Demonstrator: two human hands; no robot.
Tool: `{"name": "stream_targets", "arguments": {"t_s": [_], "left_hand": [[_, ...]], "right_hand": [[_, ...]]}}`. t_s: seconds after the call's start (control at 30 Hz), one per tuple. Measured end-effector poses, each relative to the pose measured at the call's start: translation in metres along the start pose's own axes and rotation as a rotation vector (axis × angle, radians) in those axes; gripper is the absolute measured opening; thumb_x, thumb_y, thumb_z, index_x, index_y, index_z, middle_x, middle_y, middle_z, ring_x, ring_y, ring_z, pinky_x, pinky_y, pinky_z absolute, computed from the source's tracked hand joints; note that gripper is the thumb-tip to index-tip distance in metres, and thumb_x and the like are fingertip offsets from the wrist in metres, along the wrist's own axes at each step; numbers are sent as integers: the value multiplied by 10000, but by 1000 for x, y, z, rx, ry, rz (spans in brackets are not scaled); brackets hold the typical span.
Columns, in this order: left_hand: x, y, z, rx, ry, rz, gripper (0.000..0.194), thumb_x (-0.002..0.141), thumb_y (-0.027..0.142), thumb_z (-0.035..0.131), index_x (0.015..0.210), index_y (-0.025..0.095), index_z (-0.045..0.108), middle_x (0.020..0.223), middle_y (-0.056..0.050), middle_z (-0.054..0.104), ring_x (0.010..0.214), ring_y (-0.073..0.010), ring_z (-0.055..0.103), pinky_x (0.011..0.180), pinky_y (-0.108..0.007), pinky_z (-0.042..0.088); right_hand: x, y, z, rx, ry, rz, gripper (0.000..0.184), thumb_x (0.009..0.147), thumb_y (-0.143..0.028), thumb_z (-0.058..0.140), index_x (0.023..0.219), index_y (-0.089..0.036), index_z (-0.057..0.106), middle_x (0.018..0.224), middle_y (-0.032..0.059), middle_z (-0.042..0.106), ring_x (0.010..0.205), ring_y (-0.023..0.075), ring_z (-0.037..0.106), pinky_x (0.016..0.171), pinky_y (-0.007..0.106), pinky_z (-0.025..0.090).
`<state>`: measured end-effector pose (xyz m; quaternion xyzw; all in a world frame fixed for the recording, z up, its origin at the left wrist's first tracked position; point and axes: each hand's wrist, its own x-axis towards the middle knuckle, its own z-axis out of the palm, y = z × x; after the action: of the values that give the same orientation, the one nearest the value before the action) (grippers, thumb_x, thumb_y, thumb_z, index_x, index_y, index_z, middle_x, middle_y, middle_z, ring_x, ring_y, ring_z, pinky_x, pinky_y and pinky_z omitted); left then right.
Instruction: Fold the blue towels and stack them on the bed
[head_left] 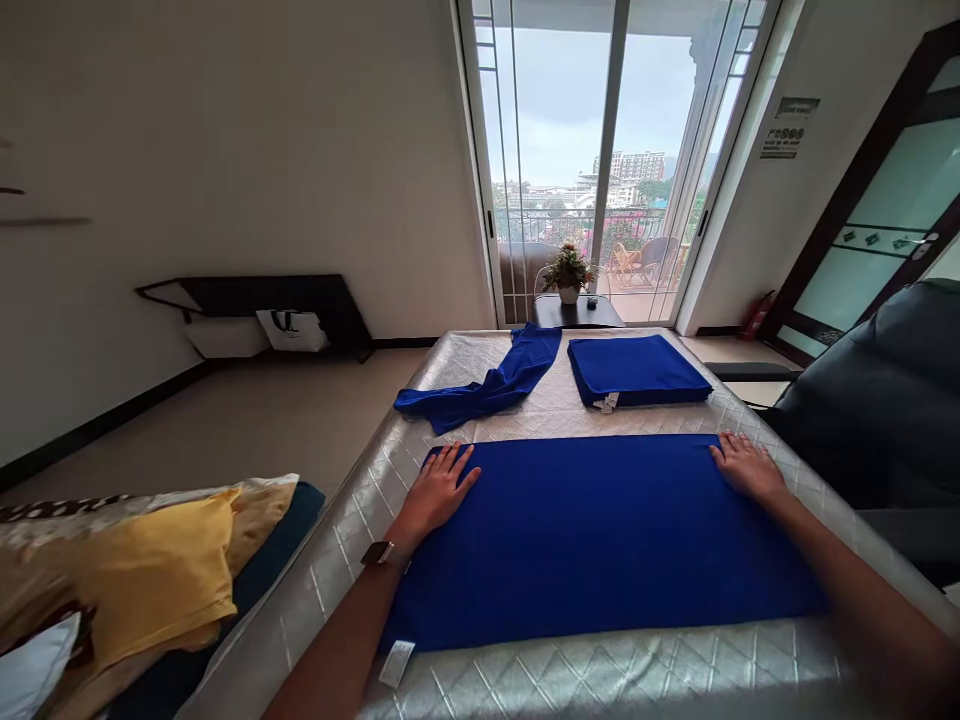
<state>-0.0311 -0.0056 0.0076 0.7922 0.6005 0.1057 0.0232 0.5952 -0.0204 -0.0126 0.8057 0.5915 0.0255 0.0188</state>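
A blue cloth (600, 540) lies spread flat as a wide rectangle on the quilted mattress (570, 680), with a white tag (397, 663) at its near left corner. My left hand (439, 488) rests palm down on the cloth's far left corner, fingers spread. At the far right corner my right hand (748, 468) lies flat, its fingers stretched out over the edge. Behind the cloth sits a neat stack of folded blue cloths (637, 367) with a tag at its front. Left of that stack is a crumpled blue cloth (495, 385).
Pillows and a yellow cushion (161, 570) are low on the left. A dark armchair (877, 390) stands close on the right. Beyond the mattress, a small table (577, 316) holds a potted plant (568, 275) before the sliding glass door. A black shelf (262, 300) with bags is by the wall.
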Motion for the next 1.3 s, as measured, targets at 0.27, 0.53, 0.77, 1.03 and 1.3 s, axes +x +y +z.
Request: {"name": "stream_targets", "arguments": {"t_s": [0.27,0.53,0.77,1.03,1.3], "left_hand": [[-2,-6,4,-10,-29,-41,685,1021,662,261,1593,292,328,1692,-68,260,1567,-263,219,1272,-520,168],[-5,-12,6,27,-16,-52,698,1008,675,281,1589,293,349,1684,-65,286,1564,-285,226,1267,-531,191],[-4,-14,8,58,-28,-54,710,1010,674,265,1595,278,337,1683,-83,284,1562,-281,233,1266,-527,195],[-1,-21,13,43,-4,-27,709,1006,683,255,1601,302,313,1681,-61,300,1557,-285,250,1261,-544,203],[1,-20,11,93,-28,-32,711,1013,668,244,1601,276,318,1685,-66,285,1567,-267,218,1269,-527,181]], "right_hand": [[-49,-178,-62,118,144,-406,596,1022,-336,274,1556,-125,433,1628,149,369,1525,300,303,1241,520,208],[-127,-374,-74,434,-33,-850,710,1048,-551,269,1607,-116,316,1675,112,259,1565,266,182,1270,479,151],[-120,-381,-60,462,-46,-854,718,1049,-570,245,1614,-130,300,1680,97,247,1567,258,174,1274,482,122],[-79,-252,-39,343,-46,-661,695,1053,-569,200,1630,-186,264,1686,67,234,1571,214,151,1274,464,129],[-13,-50,-4,120,-10,-230,647,1042,-414,214,1613,-125,307,1675,113,276,1558,248,207,1261,473,172]]}}
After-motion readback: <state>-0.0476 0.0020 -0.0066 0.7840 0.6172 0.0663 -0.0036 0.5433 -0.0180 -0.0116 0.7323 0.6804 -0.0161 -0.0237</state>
